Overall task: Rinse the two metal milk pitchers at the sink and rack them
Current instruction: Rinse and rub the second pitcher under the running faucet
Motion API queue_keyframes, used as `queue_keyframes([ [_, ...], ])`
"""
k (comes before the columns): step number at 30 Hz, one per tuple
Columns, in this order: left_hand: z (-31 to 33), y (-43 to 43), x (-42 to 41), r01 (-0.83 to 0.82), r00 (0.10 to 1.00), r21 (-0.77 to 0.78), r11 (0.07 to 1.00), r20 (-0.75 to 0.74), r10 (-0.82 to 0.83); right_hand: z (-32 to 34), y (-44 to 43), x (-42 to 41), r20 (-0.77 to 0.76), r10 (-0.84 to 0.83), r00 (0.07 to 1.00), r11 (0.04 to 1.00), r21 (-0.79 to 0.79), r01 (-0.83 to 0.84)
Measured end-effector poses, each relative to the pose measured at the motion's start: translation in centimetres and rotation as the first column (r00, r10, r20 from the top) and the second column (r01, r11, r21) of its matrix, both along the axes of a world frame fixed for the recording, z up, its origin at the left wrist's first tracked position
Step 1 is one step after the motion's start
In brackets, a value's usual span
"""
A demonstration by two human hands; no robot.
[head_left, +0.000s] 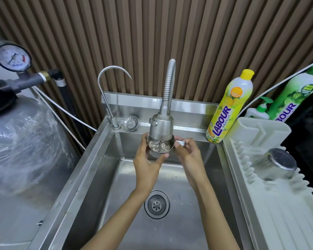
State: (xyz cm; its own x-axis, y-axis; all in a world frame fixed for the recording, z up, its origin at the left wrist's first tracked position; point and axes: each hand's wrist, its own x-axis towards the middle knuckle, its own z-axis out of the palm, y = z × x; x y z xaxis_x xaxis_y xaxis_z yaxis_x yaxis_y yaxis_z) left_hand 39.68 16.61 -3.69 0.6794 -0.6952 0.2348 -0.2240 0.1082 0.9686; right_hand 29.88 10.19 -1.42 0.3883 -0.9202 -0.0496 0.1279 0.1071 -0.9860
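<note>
Halfway: pitcher 1 upturned on the rack right of the sink, pitcher 2 rinsing above the sink, left hand gripping it, right hand pinching its side.

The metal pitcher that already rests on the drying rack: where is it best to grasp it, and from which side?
Probably round its cylindrical wall, just under the base, coming from above and from the sink side. The pitcher rests bottom up and tilted among the pegs of the rack, so its rim is down and no handle shows.
</note>
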Motion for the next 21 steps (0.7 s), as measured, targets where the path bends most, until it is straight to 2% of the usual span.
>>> queue_keyframes([
  [3, 0.8, 0.6, 0.0, -0.054, 0.982, -0.006, 0.999, 0.184, 0.054, -1.4, 0.1, 0.5, 0.253, 0.041, 0.967, 0.978, 0.187, -0.090],
  [5, 1.0, 0.9, 0.2, -0.077, 0.962, 0.052, 0.996, 0.268, 0.060, -1.4, 0.3, 0.3, 0.245, 0.040, 0.969, 0.970, 0.223, -0.096],
  [7, 0.8, 1.2, 0.3, -0.139, 0.941, 0.158, 0.978, 0.327, 0.081, -1.0, 0.5, -0.1, 0.119, 0.032, 0.992, 0.977, 0.208, -0.056],
  [11, 0.5, 1.6, -0.2, -0.146, 0.967, 0.250, 0.957, 0.238, 0.085, 0.7, 0.5, -1.0, -0.195, -0.018, 0.981, 0.996, 0.084, 0.035],
  [13, 0.0, 1.7, -0.5, -0.100, 0.980, 0.259, 0.961, 0.192, 0.050, 1.8, 0.5, -1.4, -0.368, -0.118, 0.922, 0.992, -0.087, 0.093],
  [15, -0.6, 1.3, -0.5, -0.011, 0.997, 0.214, 0.977, 0.071, -0.004, 2.7, 0.4, -1.6, -0.497, -0.240, 0.834, 0.948, -0.305, 0.091],
  [17, -0.6, 0.8, -0.6, 0.079, 0.994, 0.129, 0.988, -0.081, -0.069, 3.3, 0.5, -1.5, -0.512, -0.289, 0.809, 0.905, -0.422, 0.056],
  [18, -0.4, 0.5, -0.7, 0.095, 0.989, 0.075, 0.993, -0.122, -0.085, 3.4, 0.7, -1.5, -0.478, -0.275, 0.834, 0.900, -0.433, 0.048],
  [21, 0.2, 0.2, -0.7, 0.047, 0.996, -0.075, 0.996, -0.073, -0.053, 3.2, 0.5, -1.4, -0.279, -0.114, 0.954, 0.950, -0.311, 0.023],
])
